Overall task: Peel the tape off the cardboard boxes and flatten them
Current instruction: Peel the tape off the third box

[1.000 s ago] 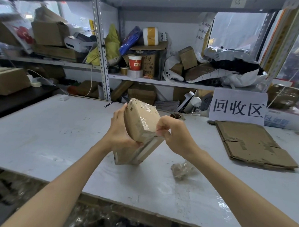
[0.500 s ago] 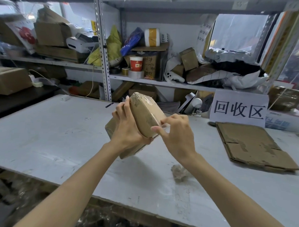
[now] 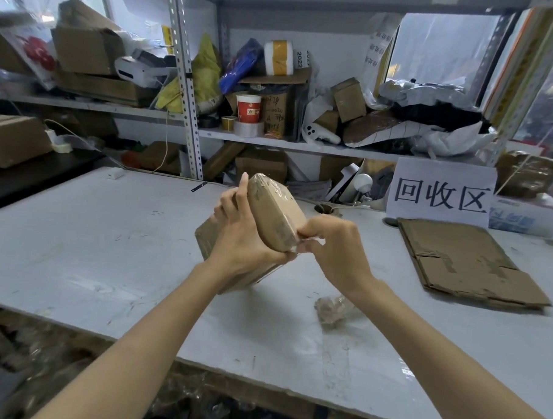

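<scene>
1. Head view, the count: we see two hands and one taped cardboard box (image 3: pixel 276 219) between them at the centre of the frame, held tilted over the table (image 3: pixel 93 249).
2. More brown cardboard shows behind and below the left hand (image 3: pixel 242 242); we cannot tell whether it is part of the same box or a second one.
3. The left hand's grip is clamped on the box, fingers straight up its far side and the thumb under its lower edge.
4. The right hand (image 3: pixel 337 246) has its grip together, pinching the clear tape (image 3: pixel 310 242) at the box's lower right corner.
5. One crumpled tape wad (image 3: pixel 332 308) lies on the table below the right wrist, right of centre.
6. One flattened cardboard sheet (image 3: pixel 469 262) lies at the right of the frame, well apart from the box.
7. The table is pale grey, scuffed and marked, with a dark edge along the bottom of the frame.
8. One white sign (image 3: pixel 440 191) with three black characters stands at the table's back, upper right.
9. Metal shelves (image 3: pixel 186 78) fill the top of the frame, crowded with boxes, bags, tape rolls and one red paper cup (image 3: pixel 248 108).
</scene>
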### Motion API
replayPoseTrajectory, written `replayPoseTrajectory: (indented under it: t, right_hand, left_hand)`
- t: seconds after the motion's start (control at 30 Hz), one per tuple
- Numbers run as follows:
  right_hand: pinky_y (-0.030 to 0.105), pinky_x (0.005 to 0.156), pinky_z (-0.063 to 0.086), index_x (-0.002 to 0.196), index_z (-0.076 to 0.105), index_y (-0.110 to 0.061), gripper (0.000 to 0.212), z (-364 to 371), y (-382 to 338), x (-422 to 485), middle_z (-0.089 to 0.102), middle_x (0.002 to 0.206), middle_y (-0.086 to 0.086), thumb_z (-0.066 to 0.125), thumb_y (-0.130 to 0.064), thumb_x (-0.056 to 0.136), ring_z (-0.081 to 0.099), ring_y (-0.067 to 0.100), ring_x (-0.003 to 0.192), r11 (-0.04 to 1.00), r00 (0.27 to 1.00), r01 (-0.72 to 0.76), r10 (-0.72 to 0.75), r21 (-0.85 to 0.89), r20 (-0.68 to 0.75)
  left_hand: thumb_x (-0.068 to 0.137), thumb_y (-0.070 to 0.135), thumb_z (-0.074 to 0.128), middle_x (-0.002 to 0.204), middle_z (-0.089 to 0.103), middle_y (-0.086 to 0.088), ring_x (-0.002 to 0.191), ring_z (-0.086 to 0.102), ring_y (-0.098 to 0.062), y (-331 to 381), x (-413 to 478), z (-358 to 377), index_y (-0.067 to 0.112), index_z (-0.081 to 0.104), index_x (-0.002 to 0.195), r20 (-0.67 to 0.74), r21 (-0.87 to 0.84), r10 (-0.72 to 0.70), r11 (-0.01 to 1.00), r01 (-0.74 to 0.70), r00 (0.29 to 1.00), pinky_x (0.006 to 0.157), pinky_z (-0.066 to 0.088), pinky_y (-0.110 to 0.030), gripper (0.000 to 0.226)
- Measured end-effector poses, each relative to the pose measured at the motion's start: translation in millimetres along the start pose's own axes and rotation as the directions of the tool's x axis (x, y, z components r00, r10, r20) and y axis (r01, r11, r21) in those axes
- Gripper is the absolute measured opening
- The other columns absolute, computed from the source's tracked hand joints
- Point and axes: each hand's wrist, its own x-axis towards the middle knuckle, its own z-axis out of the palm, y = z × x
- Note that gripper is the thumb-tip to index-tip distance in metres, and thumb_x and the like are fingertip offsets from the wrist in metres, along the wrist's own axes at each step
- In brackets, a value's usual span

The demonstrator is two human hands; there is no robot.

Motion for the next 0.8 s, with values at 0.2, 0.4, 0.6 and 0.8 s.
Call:
replayPoseTrajectory:
  t: [0.2,0.4,0.6,0.8]
  right_hand:
    - [0.009,0.064,0.041,0.096,0.067,-0.013,0.034,-1.5,4.0,-5.2,0.069,0.068,0.000,0.083,-0.004,0.067,0.058,0.001,0.063,0.993,0.998,-0.037,0.044,0.110,-0.055]
    - [0.011,0.061,0.046,0.092,0.067,-0.014,0.029,-1.1,-4.6,-2.9,0.067,0.067,-0.001,0.084,-0.012,0.069,0.063,0.010,0.066,0.983,0.989,-0.047,0.071,0.177,-0.133]
    - [0.038,0.066,0.052,0.078,0.077,-0.020,0.031,-12.6,-20.4,8.9,0.068,0.070,-0.006,0.069,-0.050,0.080,0.061,0.013,0.072,0.960,0.961,-0.278,0.277,0.023,0.025]
    - [0.024,0.068,0.046,0.073,0.075,-0.014,0.008,-21.1,-17.9,8.1,0.068,0.085,-0.002,0.082,-0.019,0.073,0.063,0.012,0.083,0.786,0.883,-0.464,0.450,0.408,0.137]
  left_hand:
    - [0.036,0.085,0.068,0.139,0.021,-0.004,0.125,0.022,-0.024,3.5,12.7,-4.7,0.027,-0.007,0.154,0.073,0.032,0.050,0.998,-0.053,0.996,0.111,0.031,-0.050,0.151]
    - [0.033,0.081,0.073,0.141,0.020,-0.003,0.126,0.023,-0.025,0.6,9.0,-5.0,0.031,-0.006,0.153,0.001,-0.033,-0.096,0.995,0.096,0.995,0.108,0.035,-0.051,0.152]
    - [0.038,0.072,0.078,0.136,0.017,-0.001,0.122,0.024,-0.028,6.6,2.7,0.3,0.031,-0.007,0.149,-0.049,-0.001,-0.091,0.996,0.091,0.995,0.107,0.034,-0.053,0.146]
    - [0.036,0.074,0.076,0.137,0.015,-0.001,0.123,0.024,-0.030,9.7,1.6,0.8,0.029,-0.010,0.149,-0.021,0.032,-0.093,0.995,0.093,0.995,0.105,0.035,-0.057,0.149]
